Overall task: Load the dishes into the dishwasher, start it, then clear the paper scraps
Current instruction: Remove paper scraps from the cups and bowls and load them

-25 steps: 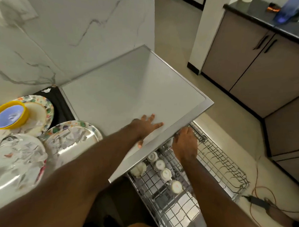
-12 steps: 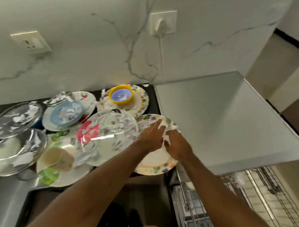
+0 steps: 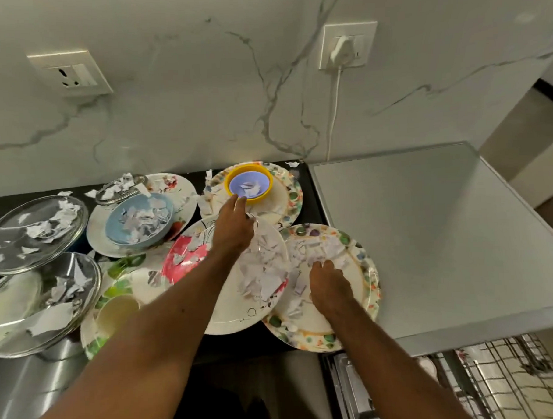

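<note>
My left hand [image 3: 234, 225], fingers straight and apart, mid-frame, touches a glossy round yellow bowl [image 3: 259, 199]. My right hand [image 3: 327, 286] rests on crumpled paper scraps [image 3: 318, 250] on a floral-rimmed plate [image 3: 360, 269]; can't tell if it's pinching.

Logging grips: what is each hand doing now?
Left hand: open, fingers straight toward the yellow bowl.
Right hand: fingers curled over paper scraps; grip cannot be told.

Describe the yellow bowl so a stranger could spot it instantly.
From the white plug, follow the cord down the wall to the black counter. Just left, a floral-rimmed plate holds the yellow bowl. Unlike the pale blue bowl further left, its rim is yellow, its inside purple-blue.
</note>
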### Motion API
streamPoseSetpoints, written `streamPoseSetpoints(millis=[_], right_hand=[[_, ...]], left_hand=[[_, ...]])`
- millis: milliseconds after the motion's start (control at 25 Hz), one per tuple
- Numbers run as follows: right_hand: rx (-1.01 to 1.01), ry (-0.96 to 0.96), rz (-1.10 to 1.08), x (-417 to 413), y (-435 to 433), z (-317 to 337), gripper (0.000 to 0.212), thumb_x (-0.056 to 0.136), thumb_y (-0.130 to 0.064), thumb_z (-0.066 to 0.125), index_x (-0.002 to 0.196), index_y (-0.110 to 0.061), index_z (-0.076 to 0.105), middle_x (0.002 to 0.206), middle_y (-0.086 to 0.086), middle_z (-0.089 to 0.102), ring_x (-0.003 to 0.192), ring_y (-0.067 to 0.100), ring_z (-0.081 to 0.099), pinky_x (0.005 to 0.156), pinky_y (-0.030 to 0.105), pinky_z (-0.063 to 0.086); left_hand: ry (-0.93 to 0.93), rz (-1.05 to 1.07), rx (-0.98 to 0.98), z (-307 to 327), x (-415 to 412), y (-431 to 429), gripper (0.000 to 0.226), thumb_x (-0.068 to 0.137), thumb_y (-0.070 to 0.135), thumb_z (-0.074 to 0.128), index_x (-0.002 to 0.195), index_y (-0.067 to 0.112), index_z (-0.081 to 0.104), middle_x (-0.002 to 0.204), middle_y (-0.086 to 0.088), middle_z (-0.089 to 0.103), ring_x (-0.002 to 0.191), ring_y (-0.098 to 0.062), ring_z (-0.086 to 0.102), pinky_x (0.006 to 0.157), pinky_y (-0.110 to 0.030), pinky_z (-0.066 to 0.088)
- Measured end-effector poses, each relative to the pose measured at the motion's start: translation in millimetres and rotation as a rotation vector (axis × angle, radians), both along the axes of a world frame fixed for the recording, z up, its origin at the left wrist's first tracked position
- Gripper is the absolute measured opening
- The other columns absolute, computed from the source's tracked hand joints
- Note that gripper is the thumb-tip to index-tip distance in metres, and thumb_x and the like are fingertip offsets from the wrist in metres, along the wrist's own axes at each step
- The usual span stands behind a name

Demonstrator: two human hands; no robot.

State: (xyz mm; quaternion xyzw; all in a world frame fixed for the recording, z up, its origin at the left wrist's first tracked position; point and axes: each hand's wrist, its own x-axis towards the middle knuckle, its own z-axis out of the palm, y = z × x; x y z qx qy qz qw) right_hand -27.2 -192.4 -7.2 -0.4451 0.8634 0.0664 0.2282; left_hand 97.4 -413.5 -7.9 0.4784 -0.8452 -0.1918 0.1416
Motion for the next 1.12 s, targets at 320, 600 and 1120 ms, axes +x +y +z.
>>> streamPoseSetpoints(millis=[320,600,1120], right_hand=[[0.04,0.069,0.005,-0.3,-9.9,0.6,0.069,0.097,-0.027,0.073,0.153,-0.01,0.037,0.152,0.017,0.043,0.127,0.033,0.058,0.099,0.038,0.054],[0.063,0.055,-0.034,-0.4,-15.6,9.6,0.073,0.091,-0.025,0.08,0.151,-0.011,0.039,0.154,0.016,0.04,0.129,0.034,0.057,0.099,0.038,0.054],[0.114,-0.003,0.002,1.0,-23.5,22.7,0.063,0.1,-0.021,0.067,0.154,-0.009,0.038,0.158,0.016,0.038,0.14,0.031,0.05,0.108,0.038,0.048]], left_hand=[[-0.393,-0.169,-0.165,3.5,-39.0,-52.6,0.055,0.094,0.008,0.056,0.148,0.013,0.05,0.144,-0.012,0.059,0.132,-0.035,0.051,0.104,-0.045,0.043],[-0.272,-0.186,-0.046,10.1,-32.8,-80.9,0.028,0.092,0.018,0.067,0.117,0.021,0.078,0.109,-0.009,0.074,0.103,-0.034,0.066,0.081,-0.042,0.058],[0.109,-0.125,0.168,37.8,4.1,-68.4,0.025,0.084,0.03,0.084,0.106,0.02,0.082,0.101,-0.003,0.078,0.085,-0.019,0.067,0.069,-0.027,0.044]])
